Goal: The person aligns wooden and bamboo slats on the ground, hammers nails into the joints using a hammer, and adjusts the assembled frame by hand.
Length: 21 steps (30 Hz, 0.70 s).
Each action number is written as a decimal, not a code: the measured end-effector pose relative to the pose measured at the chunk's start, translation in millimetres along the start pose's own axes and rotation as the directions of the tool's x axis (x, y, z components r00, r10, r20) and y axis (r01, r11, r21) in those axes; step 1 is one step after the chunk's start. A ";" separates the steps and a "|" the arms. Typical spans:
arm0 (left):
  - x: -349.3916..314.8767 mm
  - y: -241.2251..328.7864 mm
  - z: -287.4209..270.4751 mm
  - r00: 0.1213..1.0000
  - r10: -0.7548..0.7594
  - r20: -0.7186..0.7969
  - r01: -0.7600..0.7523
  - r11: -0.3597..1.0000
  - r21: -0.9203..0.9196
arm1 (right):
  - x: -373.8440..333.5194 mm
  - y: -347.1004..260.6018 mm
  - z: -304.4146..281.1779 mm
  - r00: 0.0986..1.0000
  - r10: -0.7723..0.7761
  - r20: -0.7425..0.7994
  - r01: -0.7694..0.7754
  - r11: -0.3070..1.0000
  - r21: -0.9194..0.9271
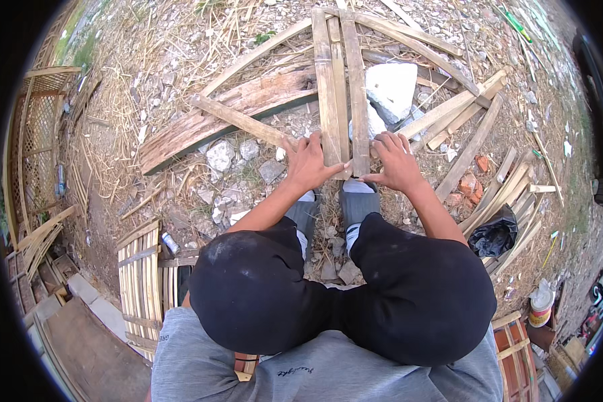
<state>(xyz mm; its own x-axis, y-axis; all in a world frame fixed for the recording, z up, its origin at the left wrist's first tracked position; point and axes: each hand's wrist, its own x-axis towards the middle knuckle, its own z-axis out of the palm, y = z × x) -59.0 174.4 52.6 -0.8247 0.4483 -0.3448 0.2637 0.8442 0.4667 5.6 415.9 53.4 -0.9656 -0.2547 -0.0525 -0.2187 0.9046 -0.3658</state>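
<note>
In front of my feet, wooden slats lie in a fan shape, their near ends drawn together. My left hand (308,165) is at the near end of the left upright slat (325,87), fingers spread and its thumb reaching across the slat ends. A diagonal slat (241,122) runs up to its fingertips. My right hand (398,165) is beside the right upright slat (356,94), fingers apart, thumb at its lower end. Between the two uprights lies a narrower slat (340,87). Longer slats form an arch (261,55) at the far side.
A weathered plank (241,100) and a white block (391,87) lie beneath and beside the slats. More slats (499,194) and a black plastic bag (494,231) are at right. A slatted wooden panel (141,275) stands at left. Rubble and straw cover the ground.
</note>
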 end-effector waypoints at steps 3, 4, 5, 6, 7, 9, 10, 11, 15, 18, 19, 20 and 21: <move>0.0 -13.5 10.9 0.991 0.052 -0.124 -0.057 0.998 -0.034 | 0.9 -3.6 2.2 1.000 -0.006 -0.022 0.006 1.000 0.007; 1.5 -15.5 11.3 0.991 0.051 -0.125 -0.055 0.998 -0.033 | 2.2 -3.7 2.2 0.999 -0.008 -0.036 0.009 1.000 0.020; 3.2 -18.0 11.4 0.998 0.035 -0.057 -0.036 0.999 -0.025 | 1.4 -5.1 5.3 0.999 -0.010 -0.037 0.011 1.000 0.021; 4.8 -21.0 11.3 1.000 0.017 0.010 -0.017 1.000 -0.017 | -1.3 -7.7 10.8 0.996 -0.025 -0.080 0.025 1.000 -0.006; 5.7 -30.3 16.2 1.000 0.010 0.009 -0.010 1.000 -0.013 | -1.4 -10.7 16.6 0.991 -0.045 -0.123 0.042 0.999 -0.029; 9.3 -44.5 29.5 0.983 0.148 -0.105 -0.157 0.985 -0.076 | -3.0 -13.8 16.2 0.990 -0.044 -0.132 0.041 0.999 -0.027; 9.0 -48.0 27.1 0.984 0.145 -0.100 -0.153 0.985 -0.075 | -4.1 -15.9 17.8 0.989 -0.045 -0.142 0.043 0.999 -0.015; 9.7 -51.4 24.6 0.978 0.181 -0.101 -0.188 0.981 -0.057 | -4.9 -16.3 19.3 0.989 -0.043 -0.140 0.042 0.999 -0.010; 11.6 -50.0 13.8 0.979 0.198 -0.047 -0.203 0.972 -0.116 | -2.4 -18.9 16.2 0.996 -0.034 -0.080 0.036 0.999 0.029; 9.5 -51.6 6.3 0.982 0.178 -0.060 -0.187 0.960 -0.206 | 0.0 -21.3 15.2 0.994 -0.041 -0.097 0.046 0.998 0.053; 10.3 -50.4 4.3 0.983 0.177 -0.055 -0.185 0.960 -0.208 | 0.0 -20.5 14.1 0.993 -0.052 -0.110 0.059 0.996 0.065; 12.2 -49.1 2.3 0.984 0.173 -0.033 -0.176 0.959 -0.220 | 0.3 -19.5 13.1 0.993 -0.049 -0.107 0.056 0.996 0.069; 13.0 -47.6 0.7 0.986 0.168 -0.012 -0.166 0.958 -0.232 | 0.9 -18.3 12.2 0.991 -0.063 -0.122 0.071 0.996 0.063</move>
<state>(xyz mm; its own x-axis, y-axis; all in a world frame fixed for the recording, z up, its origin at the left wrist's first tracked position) -81.8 140.2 25.3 -0.7745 0.5804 -0.2516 0.2738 0.6661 0.6938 10.5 394.9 48.8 -0.9599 -0.2673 0.0839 -0.2770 0.8610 -0.4265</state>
